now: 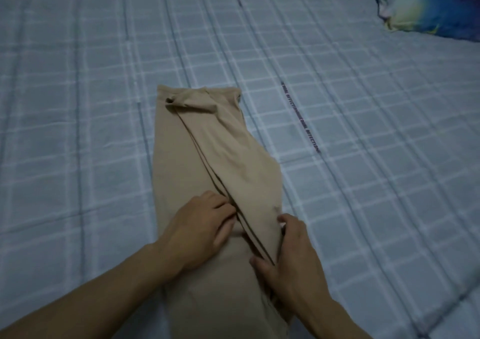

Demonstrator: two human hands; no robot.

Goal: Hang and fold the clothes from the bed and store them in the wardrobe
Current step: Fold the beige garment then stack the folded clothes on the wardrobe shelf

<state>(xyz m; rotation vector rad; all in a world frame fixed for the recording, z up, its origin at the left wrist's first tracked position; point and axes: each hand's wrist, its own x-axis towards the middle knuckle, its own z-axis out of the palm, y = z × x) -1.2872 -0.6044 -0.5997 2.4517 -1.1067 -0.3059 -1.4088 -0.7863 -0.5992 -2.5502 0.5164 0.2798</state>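
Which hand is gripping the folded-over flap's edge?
The right hand curls around the beige garment's flap; the left hand lies beside the fold.

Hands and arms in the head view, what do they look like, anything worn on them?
Both the left hand and the right hand are bare: no gloves, and no rings show on the fingers. Both forearms are bare up to the frame edge, with no sleeve, watch or bracelet in view. The picture is slightly blurred, so small details cannot be told.

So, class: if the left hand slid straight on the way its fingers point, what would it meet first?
The left hand would likely meet the folded-over flap of the beige garment at once; its fingers already touch that edge.
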